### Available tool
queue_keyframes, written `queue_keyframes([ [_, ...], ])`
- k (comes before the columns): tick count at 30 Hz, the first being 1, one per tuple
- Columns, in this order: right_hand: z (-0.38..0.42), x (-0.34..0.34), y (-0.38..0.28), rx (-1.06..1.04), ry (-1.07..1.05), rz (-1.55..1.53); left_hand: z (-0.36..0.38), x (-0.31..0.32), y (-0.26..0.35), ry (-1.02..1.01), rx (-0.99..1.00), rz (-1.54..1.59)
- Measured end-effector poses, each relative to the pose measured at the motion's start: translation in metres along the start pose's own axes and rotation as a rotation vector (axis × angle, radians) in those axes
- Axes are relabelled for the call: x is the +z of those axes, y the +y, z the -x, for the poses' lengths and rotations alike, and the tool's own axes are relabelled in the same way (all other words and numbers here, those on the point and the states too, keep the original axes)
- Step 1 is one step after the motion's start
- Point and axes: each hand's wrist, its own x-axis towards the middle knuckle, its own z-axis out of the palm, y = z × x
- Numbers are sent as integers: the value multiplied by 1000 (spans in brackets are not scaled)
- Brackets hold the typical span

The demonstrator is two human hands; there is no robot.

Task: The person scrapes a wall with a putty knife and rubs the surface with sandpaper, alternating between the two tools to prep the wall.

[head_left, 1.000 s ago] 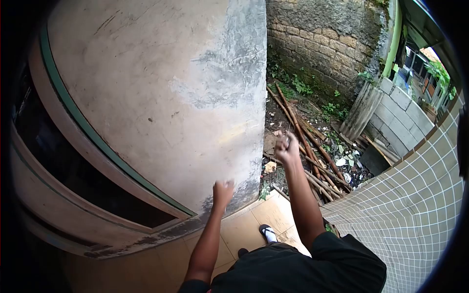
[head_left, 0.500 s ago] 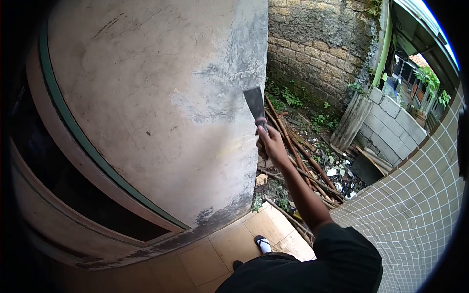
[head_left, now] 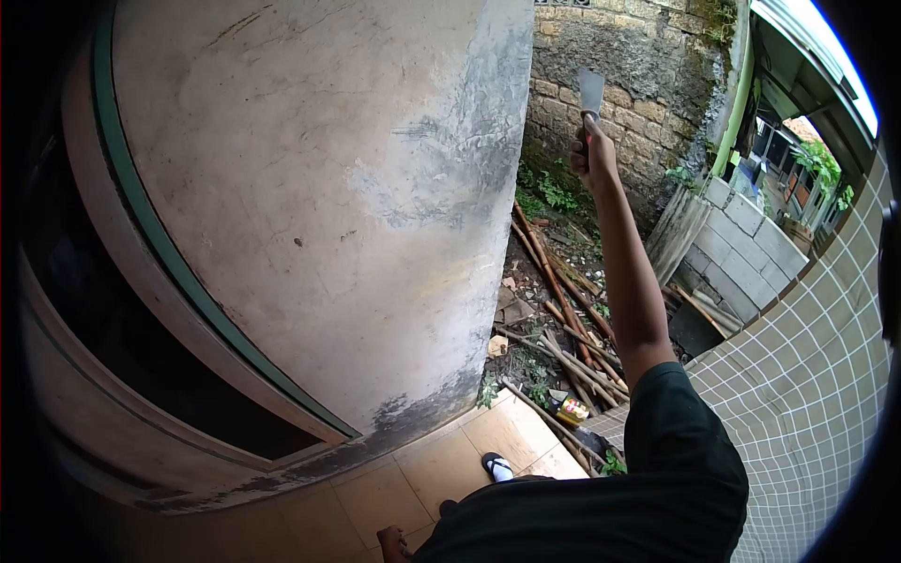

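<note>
My right hand [head_left: 594, 159] is closed around the handle of a putty knife [head_left: 590, 92], its flat metal blade pointing up. The arm is stretched out, and the knife is held in the air to the right of the wall corner, apart from the plastered wall [head_left: 310, 169]. Grey, rough patches [head_left: 422, 174] mark that wall's upper right part, near its edge. Low at the bottom of the view, part of my left hand [head_left: 394, 542] shows beside my dark shirt; its fingers are too small and partly cut off to read.
Bamboo poles [head_left: 563, 291] and rubble lie on the ground beyond the corner. A mossy brick wall [head_left: 629, 113] stands behind. On the right hangs a checked sheet [head_left: 798, 375]. Below are floor tiles [head_left: 432, 469] and a sandalled foot [head_left: 497, 466]; a green-trimmed window frame [head_left: 150, 225] is at left.
My right hand has moved up and to the right with the putty knife, away from the wall's edge. My left hand has come into view at the bottom.
</note>
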Motion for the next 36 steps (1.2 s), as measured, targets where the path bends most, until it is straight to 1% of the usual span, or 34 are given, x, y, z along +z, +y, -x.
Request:
queue_keyframes([
  [1,4,5,5,-28,135,-109,-16,1,-7,-49,49,0],
  [2,18,18,8,-76,140,-91,-17,6,-2,-55,56,5],
  [3,23,27,18,-186,54,-78,-17,13,2,-43,53,11],
  [4,35,42,27,-351,25,80,-19,16,3,-28,50,11],
  [5,52,59,31,-421,-35,108,-19,17,3,-9,44,5],
  [6,51,70,50,-485,-55,84,-20,16,-1,12,36,-3],
  [7,46,79,75,-679,4,269,-19,14,-8,34,23,-14],
  [9,38,76,115,-555,-169,229,-15,3,-26,84,-11,-39],
  [11,46,66,141,-299,-48,-122,-16,-8,-37,115,-40,-45],
  [12,54,61,149,-175,125,-191,-18,-9,-33,61,26,-105],
  [13,55,49,169,-22,222,-302,-23,-10,-33,6,91,-161],
  [14,63,31,190,210,225,-394,-27,-9,-35,9,74,-149],
  [15,84,24,209,243,285,-346,-37,-10,-38,64,41,-77],
  [16,110,15,230,256,276,-241,-46,-12,-37,120,12,-6],
  [17,135,2,255,329,224,-222,-55,-12,-36,175,-15,65],
  [18,168,-3,268,408,210,-227,-62,-12,-37,229,-42,139],
  [19,203,-8,284,464,201,-297,-63,-14,-39,284,-69,214],
  [20,237,-21,300,561,124,-313,-56,-16,-38,292,-79,222],
  [22,304,-24,305,638,91,-163,-42,-15,-28,432,114,266],
  [23,333,-23,299,665,51,-127,-48,-23,-23,444,103,273],
  [24,356,-27,302,701,26,-121,-76,-29,-18,229,277,178],
  [25,373,-33,307,716,-80,-121,-90,-31,-18,8,445,80],
  [26,385,-27,288,754,-151,-180,-84,-27,-8,-62,516,78],
  [27,396,-22,286,723,-160,-133,-73,-20,17,-134,584,74],
  [28,403,-24,288,698,-225,-111,-18,-16,40,-130,571,77],
  [29,405,-24,290,667,-295,-94,59,-12,95,-314,610,50],
  [31,398,-11,269,709,-397,-6,107,13,143,-440,675,158],
  [32,390,-4,265,649,-458,75,147,22,170,-504,755,186],
  [33,381,3,262,588,-519,159,191,30,196,-523,816,221],
  [34,371,12,259,461,-553,233,224,42,217,-541,872,258],
  [35,358,19,254,332,-583,302,239,57,232,-557,1032,333],
  [36,343,25,242,397,-595,391,252,70,248,-571,1197,405],
])
